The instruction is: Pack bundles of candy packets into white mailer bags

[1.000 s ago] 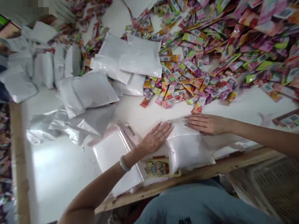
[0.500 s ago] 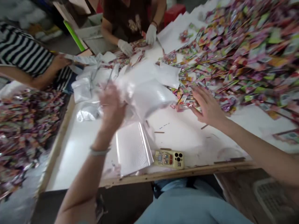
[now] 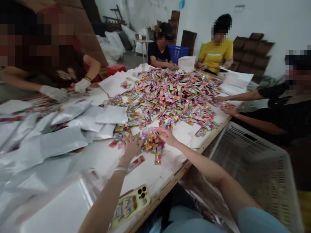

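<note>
Sachets [image 3: 152,143] lie between splayed left hand [image 3: 132,147] and seemingly curled right hand [image 3: 167,136]

At my fingers [image 3: 162,132] I find sachets [image 3: 158,156] of glossy printed plastic film. Worktop [image 3: 188,132]: smooth, white; edging [image 3: 170,187] of bare wood. Mailers [image 3: 64,140]: creased, with a plastic-like sheen. Crate [image 3: 251,161]: perforated rigid plastic. My sleeve [image 3: 257,218]: matt cloth.
</note>
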The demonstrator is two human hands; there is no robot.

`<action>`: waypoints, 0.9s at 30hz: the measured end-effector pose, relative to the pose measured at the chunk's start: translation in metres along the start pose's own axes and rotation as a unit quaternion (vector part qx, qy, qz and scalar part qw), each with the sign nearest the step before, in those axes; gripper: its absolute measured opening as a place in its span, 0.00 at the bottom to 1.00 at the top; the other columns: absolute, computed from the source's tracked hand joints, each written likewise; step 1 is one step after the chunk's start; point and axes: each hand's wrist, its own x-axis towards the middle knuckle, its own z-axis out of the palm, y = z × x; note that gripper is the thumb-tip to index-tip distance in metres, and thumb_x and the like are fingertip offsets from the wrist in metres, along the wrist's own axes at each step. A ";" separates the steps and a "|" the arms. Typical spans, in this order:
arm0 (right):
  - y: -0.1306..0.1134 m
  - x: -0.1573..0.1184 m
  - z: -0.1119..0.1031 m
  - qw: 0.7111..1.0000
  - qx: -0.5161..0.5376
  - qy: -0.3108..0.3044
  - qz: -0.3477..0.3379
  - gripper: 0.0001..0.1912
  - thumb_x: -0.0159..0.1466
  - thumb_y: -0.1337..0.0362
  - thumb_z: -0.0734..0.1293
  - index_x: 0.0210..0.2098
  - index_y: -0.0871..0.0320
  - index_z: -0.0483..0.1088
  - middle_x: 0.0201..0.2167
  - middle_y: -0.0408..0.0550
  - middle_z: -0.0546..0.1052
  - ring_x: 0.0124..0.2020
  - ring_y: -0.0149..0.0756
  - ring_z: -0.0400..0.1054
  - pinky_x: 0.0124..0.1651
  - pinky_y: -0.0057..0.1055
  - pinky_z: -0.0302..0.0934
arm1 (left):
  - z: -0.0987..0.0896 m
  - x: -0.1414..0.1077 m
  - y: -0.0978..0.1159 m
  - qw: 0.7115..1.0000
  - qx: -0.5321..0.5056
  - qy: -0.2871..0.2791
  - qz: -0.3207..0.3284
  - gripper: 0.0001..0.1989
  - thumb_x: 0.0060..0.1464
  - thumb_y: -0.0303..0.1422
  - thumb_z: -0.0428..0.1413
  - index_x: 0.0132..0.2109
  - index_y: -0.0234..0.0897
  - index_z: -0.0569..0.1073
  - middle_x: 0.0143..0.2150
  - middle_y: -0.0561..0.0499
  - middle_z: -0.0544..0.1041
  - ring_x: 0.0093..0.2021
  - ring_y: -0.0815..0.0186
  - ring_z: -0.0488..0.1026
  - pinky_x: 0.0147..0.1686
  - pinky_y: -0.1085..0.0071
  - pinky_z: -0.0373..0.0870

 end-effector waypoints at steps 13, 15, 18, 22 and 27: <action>0.054 0.000 -0.004 0.970 -0.037 -0.147 -0.191 0.28 0.68 0.77 0.59 0.65 0.57 0.70 0.68 0.56 0.70 0.67 0.50 0.62 0.68 0.49 0.58 | -0.011 -0.074 -0.070 0.998 0.007 -0.031 0.053 0.37 0.65 0.44 0.54 0.75 0.34 0.57 0.77 0.28 0.56 0.77 0.36 0.49 0.70 0.36 0.52; 0.063 -0.014 0.001 0.972 -0.024 -0.145 -0.185 0.32 0.65 0.78 0.60 0.67 0.58 0.68 0.70 0.58 0.67 0.70 0.53 0.60 0.70 0.52 0.56 | -0.018 -0.073 -0.044 0.997 0.004 -0.032 0.068 0.41 0.60 0.42 0.58 0.76 0.37 0.56 0.79 0.31 0.51 0.79 0.33 0.41 0.70 0.32 0.46; 0.090 -0.040 0.004 0.976 0.053 -0.143 -0.155 0.40 0.57 0.79 0.62 0.68 0.55 0.67 0.73 0.57 0.64 0.74 0.52 0.55 0.73 0.54 0.53 | -0.018 -0.054 0.007 0.978 -0.045 -0.094 0.180 0.43 0.58 0.35 0.59 0.77 0.42 0.54 0.80 0.37 0.50 0.80 0.42 0.39 0.74 0.39 0.40; 0.105 -0.056 -0.004 0.985 0.147 -0.058 -0.064 0.27 0.58 0.71 0.63 0.56 0.57 0.76 0.67 0.59 0.71 0.70 0.54 0.63 0.68 0.54 0.61 | -0.013 -0.023 0.053 0.958 -0.210 -0.136 0.137 0.26 0.53 0.30 0.63 0.60 0.39 0.76 0.63 0.38 0.76 0.70 0.47 0.63 0.72 0.46 0.48; 0.056 -0.035 -0.008 0.985 0.145 0.021 -0.089 0.29 0.63 0.66 0.63 0.64 0.59 0.68 0.60 0.61 0.76 0.64 0.52 0.69 0.67 0.53 0.63 | -0.027 -0.016 0.038 0.914 -0.400 -0.061 -0.015 0.06 0.59 0.34 0.60 0.34 0.38 0.76 0.33 0.47 0.78 0.43 0.55 0.75 0.52 0.59 0.71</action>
